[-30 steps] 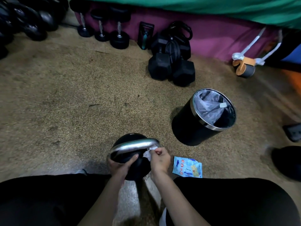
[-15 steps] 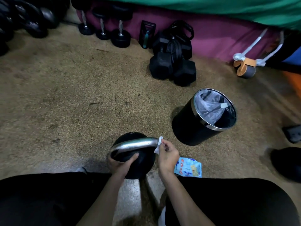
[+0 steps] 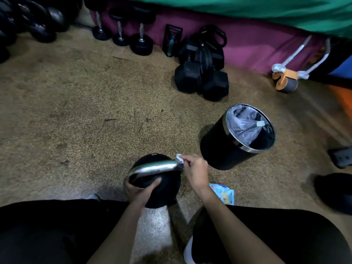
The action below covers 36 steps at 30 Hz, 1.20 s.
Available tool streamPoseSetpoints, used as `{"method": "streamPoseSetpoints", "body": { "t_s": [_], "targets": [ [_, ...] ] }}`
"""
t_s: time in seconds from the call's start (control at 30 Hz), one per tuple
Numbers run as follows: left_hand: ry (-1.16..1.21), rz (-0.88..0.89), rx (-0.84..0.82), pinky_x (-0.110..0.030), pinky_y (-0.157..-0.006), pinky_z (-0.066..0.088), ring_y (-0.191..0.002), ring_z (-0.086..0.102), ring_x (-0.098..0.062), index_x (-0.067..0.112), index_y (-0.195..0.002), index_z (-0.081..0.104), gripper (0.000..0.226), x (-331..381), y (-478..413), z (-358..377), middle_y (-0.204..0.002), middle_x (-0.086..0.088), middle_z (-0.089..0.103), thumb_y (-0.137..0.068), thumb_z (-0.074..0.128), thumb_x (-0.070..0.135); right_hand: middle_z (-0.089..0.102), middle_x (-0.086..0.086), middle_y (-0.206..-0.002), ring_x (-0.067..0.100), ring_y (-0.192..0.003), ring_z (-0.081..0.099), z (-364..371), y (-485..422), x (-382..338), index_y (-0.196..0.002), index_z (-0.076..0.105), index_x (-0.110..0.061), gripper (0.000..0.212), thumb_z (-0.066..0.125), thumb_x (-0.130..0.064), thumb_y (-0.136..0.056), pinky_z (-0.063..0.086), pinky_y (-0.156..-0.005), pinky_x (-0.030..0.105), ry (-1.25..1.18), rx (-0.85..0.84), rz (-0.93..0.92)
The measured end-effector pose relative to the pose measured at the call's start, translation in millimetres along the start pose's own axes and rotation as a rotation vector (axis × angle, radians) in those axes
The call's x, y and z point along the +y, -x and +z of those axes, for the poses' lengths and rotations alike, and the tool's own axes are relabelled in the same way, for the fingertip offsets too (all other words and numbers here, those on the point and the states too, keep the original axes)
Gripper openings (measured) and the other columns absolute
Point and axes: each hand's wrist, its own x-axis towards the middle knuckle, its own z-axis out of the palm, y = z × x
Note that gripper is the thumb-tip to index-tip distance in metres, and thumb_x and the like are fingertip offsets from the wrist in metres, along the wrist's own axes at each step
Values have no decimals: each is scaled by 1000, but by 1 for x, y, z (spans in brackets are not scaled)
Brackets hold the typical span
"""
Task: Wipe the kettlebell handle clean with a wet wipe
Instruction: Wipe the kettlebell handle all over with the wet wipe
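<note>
Speckled tan gym floor [image 3: 80, 115]; magenta wall padding [image 3: 253, 40]; dumbbells [image 3: 202, 79] along it.

The kettlebell [image 3: 156, 180] stands on the floor [image 3: 76, 121] between the person's knees. Right of the kettlebell and farther off stands the bin [image 3: 236, 138]; just right and nearer lies the wipe packet [image 3: 223, 195]. Well behind the kettlebell, dumbbells [image 3: 202, 80] sit along the wall.

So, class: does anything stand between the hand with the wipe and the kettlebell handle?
Nothing visible does. The right hand presses the wet wipe on the right end of the kettlebell handle. The left hand holds the kettlebell below, off the bar.
</note>
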Motion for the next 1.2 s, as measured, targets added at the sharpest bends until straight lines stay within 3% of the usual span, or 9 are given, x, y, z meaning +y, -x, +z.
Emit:
{"method": "streamPoseSetpoints", "body": {
  "t_s": [0.2, 0.33, 0.43, 0.5, 0.57, 0.73, 0.93, 1.07, 1.2],
  "targets": [
    [23, 38, -2, -50, -124, 44, -146, 53, -30, 18, -161, 32, 170, -6, -7, 2, -161, -9, 50, -13, 97, 71, 74, 10, -93, 24, -88, 67, -5, -20, 11, -94, 76, -12, 26, 55, -1, -82, 40, -75, 19, 103, -181, 75],
    [30, 41, 21, -50, -125, 44, -147, 52, -28, 20, -160, 33, 186, -19, -20, 3, -161, -7, 49, 5, 88, 87, 73, 7, -100, 22, -95, 66, -10, -35, 8, -97, 75, -17, 32, 51, -1, -82, 47, -85, 26, 205, -371, -83],
    [43, 42, -23, -50, -125, 43, -149, 50, -30, 22, -162, 29, 178, -5, -7, 0, -164, -8, 45, -7, 96, 81, 74, 9, -91, 16, -83, 65, -29, -44, 6, -96, 75, -13, 24, 55, -4, -84, 45, -77, 24, 203, -533, -146],
    [55, 6, -58, -48, -125, 42, -150, 48, -32, 20, -165, 23, 154, 3, 3, 0, -165, -10, 43, -42, 109, 53, 71, 8, -74, 13, -72, 61, -34, -53, 5, -89, 75, -13, 16, 59, -12, -86, 45, -70, 24, 221, -624, -112],
    [48, -6, -50, -44, -124, 41, -151, 46, -32, 17, -166, 21, 136, 1, 1, 1, -166, -11, 41, -62, 107, 30, 66, 3, -69, 13, -71, 59, -27, -64, 3, -88, 75, -14, 16, 59, -12, -84, 50, -73, 27, 291, -666, -67],
    [5, 36, -5, -26, -111, 34, -151, 47, -29, 11, -165, 26, 125, -4, -6, 4, -167, -12, 41, -68, 105, 18, 64, -8, -78, 6, -78, 58, -14, -83, -14, -96, 74, -14, 17, 65, -7, -83, 43, -67, 18, 219, -790, -73],
    [-16, 36, 10, -40, -124, 36, -153, 43, -32, 15, -166, 25, 132, -4, -5, 4, -168, -13, 39, -64, 107, 26, 66, -7, -86, 11, -86, 59, -20, -103, -12, -97, 74, -16, 20, 67, -7, -81, 49, -87, 29, 374, -951, -102],
    [33, 42, -37, -47, -125, 40, -152, 46, -33, 22, -165, 23, 163, -4, -3, 3, -167, -11, 42, -27, 101, 59, 71, -3, -102, 13, -95, 63, -1, -102, -16, -101, 73, -17, 24, 64, -5, -83, 50, -91, 28, 496, -991, -44],
    [5, 60, -53, -50, -128, 37, -154, 42, -33, 24, -166, 22, 167, -10, -11, 2, -169, -10, 38, -26, 102, 67, 70, -4, -102, 12, -96, 59, 0, -104, -23, -100, 73, -18, 25, 62, -3, -83, 49, -93, 32, 467, -1040, -10]
  ]
}}
